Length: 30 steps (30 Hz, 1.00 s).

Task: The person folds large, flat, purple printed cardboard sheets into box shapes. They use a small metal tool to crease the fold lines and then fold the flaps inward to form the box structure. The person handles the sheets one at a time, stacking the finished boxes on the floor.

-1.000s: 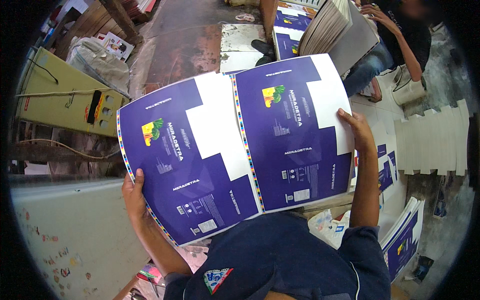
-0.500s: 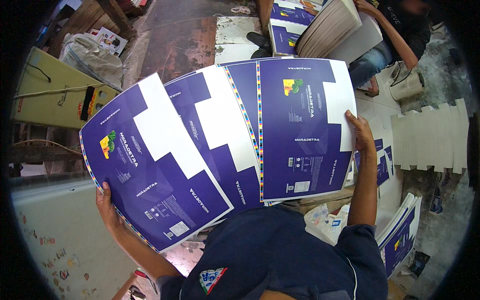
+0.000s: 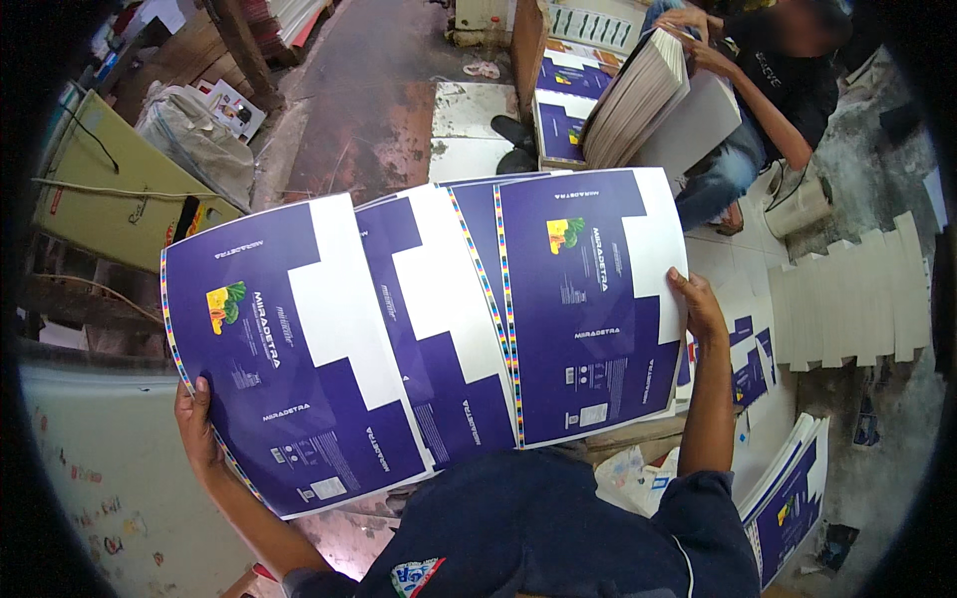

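The left hand [image 3: 197, 427] pinches the outer edge of a left sheet [image 3: 299, 359], its thumb on the printed face and its fingers hidden behind. The right hand [image 3: 702, 309] has hold of a right sheet [image 3: 588, 309] by its far edge in the same way, thumb in front. Each grip is closed down to the thickness of paper; whether more than one sheet is caught in either, I cannot tell.

Between the hands, middle sheets [image 3: 449, 349] show in a fan, partly covered by the left sheet and set beside and behind the right one. All carry purple print with a stepped white area, and their lower edges come in front of the dark shirt [image 3: 518, 523]. What bears their weight is hidden.

The step in hand looks to be spreading or separating the printed sheets. From here, a next move would seem to call for an even hold on both outer edges, so that the overlapping sheets neither slip nor crease.

Below the right hand stands a purple-and-white stack [image 3: 788, 508]; beyond that hand, to its right, are pale stacks [image 3: 847, 299]. Farther ahead of it, another person [image 3: 788, 95] handles a thick pile [image 3: 638, 105].
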Each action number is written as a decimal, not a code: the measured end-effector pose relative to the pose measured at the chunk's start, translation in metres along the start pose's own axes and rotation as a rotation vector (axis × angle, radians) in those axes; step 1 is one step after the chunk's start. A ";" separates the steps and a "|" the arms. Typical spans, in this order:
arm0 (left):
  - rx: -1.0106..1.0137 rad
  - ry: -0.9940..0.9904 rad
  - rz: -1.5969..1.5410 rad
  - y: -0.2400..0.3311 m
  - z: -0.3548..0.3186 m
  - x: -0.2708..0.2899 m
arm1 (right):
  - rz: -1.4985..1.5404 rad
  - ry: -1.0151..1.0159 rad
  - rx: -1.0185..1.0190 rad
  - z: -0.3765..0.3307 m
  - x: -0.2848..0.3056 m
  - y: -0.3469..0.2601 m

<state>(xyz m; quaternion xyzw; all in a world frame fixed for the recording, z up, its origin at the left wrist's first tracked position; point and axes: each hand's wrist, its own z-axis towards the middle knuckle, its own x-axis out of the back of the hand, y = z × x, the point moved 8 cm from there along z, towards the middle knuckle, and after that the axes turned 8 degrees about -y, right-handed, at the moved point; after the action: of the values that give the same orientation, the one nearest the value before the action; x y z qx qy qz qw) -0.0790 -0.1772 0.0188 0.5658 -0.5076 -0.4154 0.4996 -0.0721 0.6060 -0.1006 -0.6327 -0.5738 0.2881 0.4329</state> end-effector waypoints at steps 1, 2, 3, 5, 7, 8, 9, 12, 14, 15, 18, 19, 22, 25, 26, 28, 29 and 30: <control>-0.008 0.000 0.013 0.005 0.000 -0.001 | 0.007 -0.017 -0.004 0.000 -0.003 -0.002; -0.016 0.000 0.025 0.011 0.001 -0.003 | 0.014 -0.034 -0.009 0.000 -0.005 -0.004; -0.026 -0.017 0.048 0.018 0.001 -0.006 | 0.021 -0.060 -0.006 0.002 -0.011 -0.007; -0.064 -0.062 0.101 0.040 0.008 -0.014 | 0.018 -0.100 0.050 0.003 -0.014 -0.014; -0.085 -0.089 0.121 0.058 0.010 -0.019 | -0.008 -0.094 0.111 0.008 -0.021 -0.019; -0.098 -0.104 0.137 0.067 0.012 -0.021 | -0.042 -0.086 0.072 0.011 -0.021 -0.019; -0.124 -0.134 0.139 0.074 0.012 -0.024 | -0.045 -0.085 0.068 0.014 -0.021 -0.018; -0.156 -0.171 0.171 0.095 0.004 -0.032 | -0.155 -0.031 0.101 0.015 -0.031 -0.035; -0.162 -0.198 0.166 0.107 0.000 -0.033 | -0.315 0.031 0.177 0.015 -0.040 -0.049; -0.174 -0.254 0.180 0.116 0.009 -0.047 | -0.432 0.190 0.278 0.012 -0.022 -0.049; -0.126 -0.449 0.513 0.149 0.023 -0.079 | -0.476 0.456 0.462 -0.013 -0.014 -0.087; -0.072 -0.579 0.587 0.161 0.025 -0.103 | -0.410 0.379 0.473 -0.019 -0.025 -0.111; -0.097 -1.040 0.871 0.192 0.019 -0.209 | 0.076 -0.031 0.475 -0.064 -0.087 -0.182; -0.623 -1.240 1.168 0.206 -0.010 -0.286 | -0.060 -0.444 0.696 -0.123 -0.173 -0.252; -0.741 -1.235 1.253 0.205 -0.029 -0.304 | -0.157 -0.623 0.751 -0.137 -0.200 -0.259; -0.740 -1.270 1.437 0.182 -0.048 -0.341 | -0.532 -0.701 0.871 -0.145 -0.218 -0.261; -0.755 -1.248 1.546 0.165 -0.055 -0.351 | -0.396 -0.490 0.748 -0.110 -0.197 -0.253; -0.758 -1.201 1.576 0.155 -0.057 -0.355 | -0.253 -0.269 0.622 -0.067 -0.168 -0.225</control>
<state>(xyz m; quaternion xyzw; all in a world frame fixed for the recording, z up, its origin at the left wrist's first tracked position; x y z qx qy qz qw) -0.0974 0.1850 0.1674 -0.4140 -0.7319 -0.3169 0.4388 -0.1515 0.4203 0.1056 -0.3513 -0.5843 0.4736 0.5576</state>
